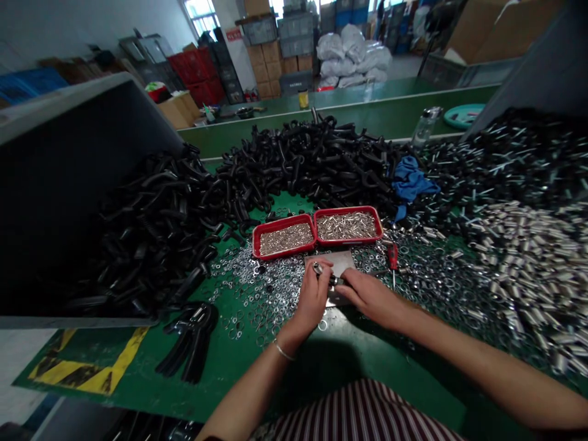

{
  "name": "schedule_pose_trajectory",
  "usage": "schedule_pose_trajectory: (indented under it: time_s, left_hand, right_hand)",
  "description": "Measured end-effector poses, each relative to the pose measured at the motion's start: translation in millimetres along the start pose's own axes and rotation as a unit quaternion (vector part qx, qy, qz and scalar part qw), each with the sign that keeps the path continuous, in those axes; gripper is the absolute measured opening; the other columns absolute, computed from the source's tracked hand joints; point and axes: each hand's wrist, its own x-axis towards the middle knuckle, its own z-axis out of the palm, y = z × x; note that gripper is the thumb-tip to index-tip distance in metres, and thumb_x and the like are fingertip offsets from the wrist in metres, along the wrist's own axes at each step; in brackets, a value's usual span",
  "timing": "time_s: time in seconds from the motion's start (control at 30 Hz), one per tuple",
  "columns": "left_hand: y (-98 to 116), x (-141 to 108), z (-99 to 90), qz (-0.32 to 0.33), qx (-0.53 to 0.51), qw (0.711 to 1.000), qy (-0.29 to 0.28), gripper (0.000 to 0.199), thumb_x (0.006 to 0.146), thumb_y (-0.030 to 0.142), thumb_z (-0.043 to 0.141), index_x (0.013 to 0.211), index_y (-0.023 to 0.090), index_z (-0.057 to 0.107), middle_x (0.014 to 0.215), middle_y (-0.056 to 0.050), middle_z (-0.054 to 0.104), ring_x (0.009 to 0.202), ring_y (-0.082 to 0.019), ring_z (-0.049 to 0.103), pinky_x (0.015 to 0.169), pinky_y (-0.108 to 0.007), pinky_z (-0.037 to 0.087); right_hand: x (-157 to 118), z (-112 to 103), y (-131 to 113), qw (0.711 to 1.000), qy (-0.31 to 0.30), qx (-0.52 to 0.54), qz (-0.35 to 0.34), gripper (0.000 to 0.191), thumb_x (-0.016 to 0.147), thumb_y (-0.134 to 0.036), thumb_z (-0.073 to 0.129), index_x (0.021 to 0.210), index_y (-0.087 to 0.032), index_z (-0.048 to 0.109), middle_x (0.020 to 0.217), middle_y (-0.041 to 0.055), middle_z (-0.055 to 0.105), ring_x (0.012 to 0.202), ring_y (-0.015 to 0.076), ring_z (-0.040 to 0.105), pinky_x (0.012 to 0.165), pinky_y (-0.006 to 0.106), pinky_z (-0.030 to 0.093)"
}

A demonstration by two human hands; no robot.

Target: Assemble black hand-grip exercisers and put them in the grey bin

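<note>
Over a flat metal plate (342,262) in the middle of the bench, my left hand (312,300) is closed around a small black part with silver metal ends (334,280). My right hand (370,297) pinches the same part from the right, near its dark end. Fingers cover much of it, so I cannot tell its exact kind. Just beyond the hands stand two red trays, the left tray (283,252) and the right tray (348,241), full of tiny metal pieces. To the right lies a red-handled screwdriver (392,257).
Loose washers and rings (271,294) surround the plate. Black curved handles (294,153) pile up behind and at left, beside a grey bin (138,116). Metal sleeves (528,263) heap at right, near a blue cloth (408,179). Several finished-looking black handles (195,343) lie front left.
</note>
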Motion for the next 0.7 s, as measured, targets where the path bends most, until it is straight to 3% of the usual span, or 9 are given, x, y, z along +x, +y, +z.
schedule_pose_trajectory:
  time_s: [0.1,0.17,0.23,0.27,0.4,0.43,0.57,0.63,0.7]
  left_hand:
    - [2,-2,0.7,0.051,0.022,0.998,-0.033,0.016,0.103,0.032,0.043,0.1,0.02,0.053,0.111,-0.009,0.055,0.107,-0.019,0.056,0.099,-0.036,0.045]
    - [4,-2,1.3,0.034,0.022,0.998,-0.041,0.017,0.103,0.032,0.042,0.098,0.02,0.052,0.107,-0.009,0.056,0.102,-0.019,0.056,0.096,-0.035,0.046]
    - [5,-2,2.2,-0.027,0.012,1.0,-0.006,0.02,0.105,0.032,0.036,0.101,0.02,0.051,0.101,-0.008,0.057,0.096,-0.018,0.057,0.091,-0.035,0.047]
    - [6,-2,2.6,-0.046,0.011,0.999,0.016,0.021,0.105,0.033,0.034,0.101,0.02,0.05,0.099,-0.007,0.057,0.094,-0.018,0.057,0.09,-0.035,0.047]
    - [5,0,2.2,0.017,0.037,0.999,-0.002,0.019,0.103,0.034,0.041,0.094,0.02,0.051,0.1,-0.008,0.056,0.096,-0.019,0.056,0.093,-0.035,0.046]
    - [5,1,2.0,0.024,0.036,0.999,-0.007,0.019,0.103,0.034,0.041,0.094,0.02,0.051,0.1,-0.008,0.056,0.096,-0.019,0.056,0.092,-0.035,0.046]
    - [7,-1,0.1,-0.017,0.023,0.999,0.04,0.018,0.104,0.029,0.035,0.1,0.02,0.05,0.099,-0.008,0.057,0.094,-0.019,0.056,0.09,-0.034,0.046]
    - [7,0,-2.6,0.011,0.042,0.999,0.02,0.018,0.104,0.03,0.036,0.099,0.02,0.05,0.098,-0.008,0.057,0.093,-0.019,0.055,0.091,-0.035,0.045]
    - [4,5,-4.7,0.04,0.078,0.995,-0.041,0.019,0.104,0.031,0.036,0.098,0.02,0.051,0.1,-0.008,0.056,0.097,-0.02,0.055,0.093,-0.036,0.045]
  right_hand:
    - [-2,1,2,0.982,-0.149,0.101,0.056,0.07,0.102,-0.064,0.008,0.082,-0.017,0.057,0.059,0.0019,0.057,0.039,0.0101,0.038,0.039,0.025,0.033]
    - [-3,1,0,0.992,-0.103,0.058,0.04,0.062,0.101,-0.066,0.021,0.087,-0.018,0.057,0.066,0.0032,0.06,0.044,0.0111,0.043,0.043,0.025,0.036]
    - [-3,1,-4,1.0,0.0,-0.016,0.002,0.047,0.095,-0.065,0.047,0.086,-0.019,0.054,0.075,0.0045,0.062,0.055,0.0126,0.05,0.049,0.025,0.039]
    - [-3,0,-6,1.0,0.013,-0.019,-0.003,0.044,0.094,-0.063,0.051,0.084,-0.02,0.052,0.076,0.0038,0.061,0.056,0.0126,0.05,0.05,0.025,0.039]
    - [-2,0,-13,0.982,-0.137,0.115,0.06,0.05,0.103,-0.057,0.024,0.087,-0.02,0.052,0.064,-0.0008,0.056,0.042,0.0102,0.039,0.041,0.024,0.033]
    - [-2,0,-14,0.984,-0.125,0.109,0.058,0.048,0.103,-0.058,0.027,0.09,-0.02,0.053,0.067,0.0,0.057,0.043,0.0104,0.041,0.042,0.024,0.034]
    - [-1,5,-11,0.999,0.026,0.022,-0.007,0.043,0.093,-0.064,0.052,0.085,-0.021,0.054,0.078,0.0032,0.059,0.06,0.0133,0.05,0.051,0.025,0.04]
    - [-3,9,-7,0.998,-0.029,0.057,-0.002,0.052,0.1,-0.065,0.033,0.084,-0.021,0.055,0.068,0.001,0.057,0.05,0.012,0.044,0.046,0.025,0.038]
    - [-4,12,-2,0.992,-0.093,0.077,0.02,0.063,0.104,-0.061,0.016,0.086,-0.019,0.059,0.062,0.0005,0.057,0.043,0.0114,0.04,0.043,0.025,0.037]
